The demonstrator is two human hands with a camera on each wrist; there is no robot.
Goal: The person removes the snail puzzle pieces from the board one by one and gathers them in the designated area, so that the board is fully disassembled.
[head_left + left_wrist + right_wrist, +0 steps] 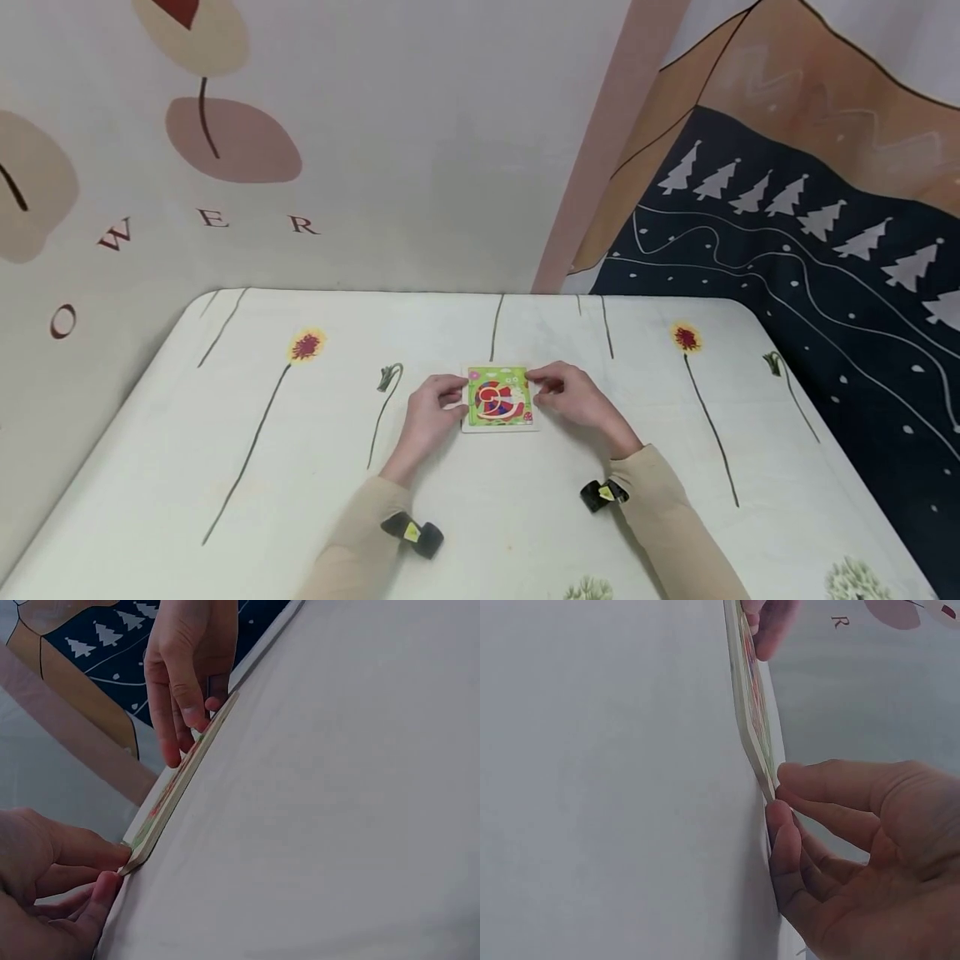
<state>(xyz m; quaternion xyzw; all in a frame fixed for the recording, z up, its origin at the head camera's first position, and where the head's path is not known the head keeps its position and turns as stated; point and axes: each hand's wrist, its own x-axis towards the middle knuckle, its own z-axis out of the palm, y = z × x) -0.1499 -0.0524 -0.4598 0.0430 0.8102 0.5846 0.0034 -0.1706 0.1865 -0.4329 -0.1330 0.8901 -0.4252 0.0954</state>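
Observation:
A small square wooden puzzle board (pixel 501 398) with a red-and-white snail picture on green lies flat on the tabletop. At its left edge my left hand (pixel 432 410) pinches the side between thumb and fingers. My right hand (pixel 573 396) holds the opposite edge, its index finger by the far right corner. In the left wrist view the pale edge of the puzzle board (pixel 169 802) runs between both hands. The right wrist view shows the board's near corner (pixel 763 776) between my right thumb and index finger. Fingers hide parts of both side edges.
A white tablecloth (pixel 247 400) printed with long-stemmed flowers covers the table. Its far edge meets a pale curtain (pixel 420 167) with printed letters. On the right hangs a dark cloth (pixel 750 225) with white trees. Black wrist cameras (pixel 414 535) sit on both sleeves.

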